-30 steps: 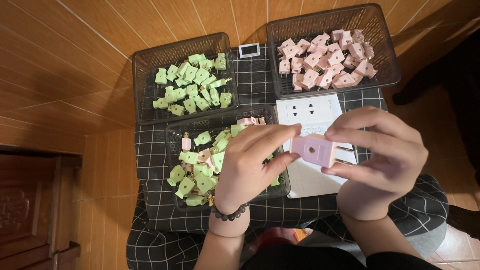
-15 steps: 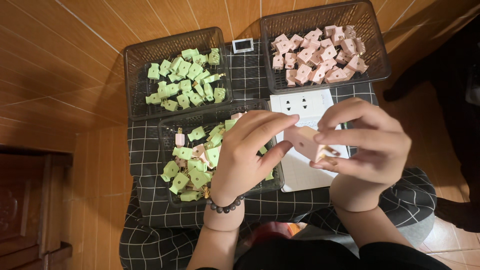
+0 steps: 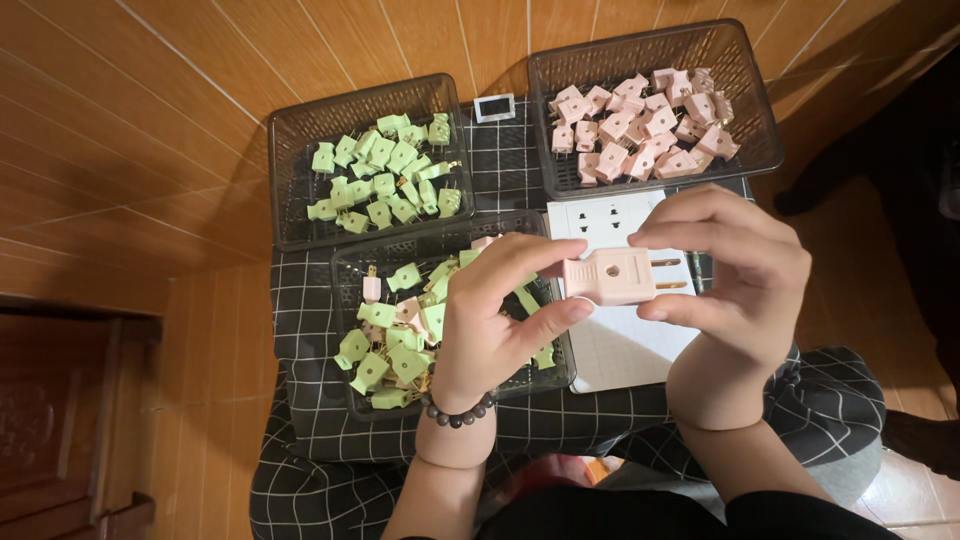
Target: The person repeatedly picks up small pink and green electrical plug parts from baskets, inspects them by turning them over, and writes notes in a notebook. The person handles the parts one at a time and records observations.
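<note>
Both hands pinch 1 pale pink plastic plug with brass prongs (image 3: 622,276): left hand (image 3: 495,320) on its body end, right hand (image 3: 735,270) around its pronged end. It hovers over the white socket board (image 3: 640,345). Left of the board sits a dark mesh basket of mixed plugs (image 3: 345,290); beyond, a basket of green plugs (image 3: 285,180) and a basket of pink plugs (image 3: 745,60).

A small rectangular screen (image 3: 495,107) with a pale face and a dark frame lies flat on the checked cloth (image 3: 300,400), between the back corners of the two rear baskets, the one with green plugs (image 3: 290,170) to its left and the one with pink plugs (image 3: 745,75) to its right. What it displays is too small to tell. No packages, labels or signs show.
</note>
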